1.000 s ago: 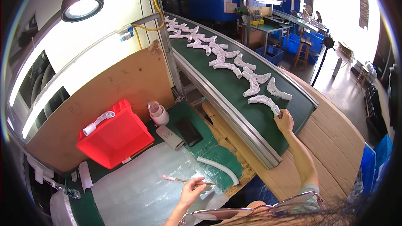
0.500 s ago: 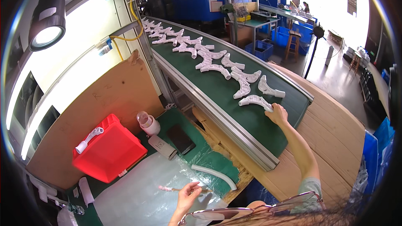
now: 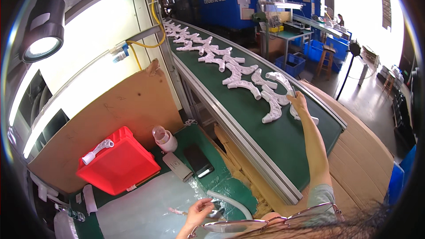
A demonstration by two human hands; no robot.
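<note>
My right hand point(image 3: 297, 102) is closed on the near end of a white curved plastic part point(image 3: 279, 79), close to the far side of the green conveyor belt point(image 3: 270, 144). Behind my right wrist lies another white part point(image 3: 314, 119), partly hidden. Several more of these ribbed, bent parts point(image 3: 245, 87) lie loosely along the belt. My left hand point(image 3: 200, 211) is over the plastic-covered bench with its fingers curled together. Beside it is a thin stick point(image 3: 176, 211) with a pinkish end; whether the fingers hold it, I cannot make out. A grey-white curved tube point(image 3: 230, 202) lies to its right.
On the bench stand a red bin point(image 3: 119, 168) with a white part across its rim, a pink-capped jar point(image 3: 164, 139), a grey case point(image 3: 178, 167) and a black phone point(image 3: 198, 160). A lit lamp point(image 3: 42, 46) hangs at left. Cardboard point(image 3: 358, 159) borders the belt's right side.
My right hand has moved farther across the belt, taking the white curved part with it. My left hand stays near the same spot on the bench. The whole view has shifted slightly.
</note>
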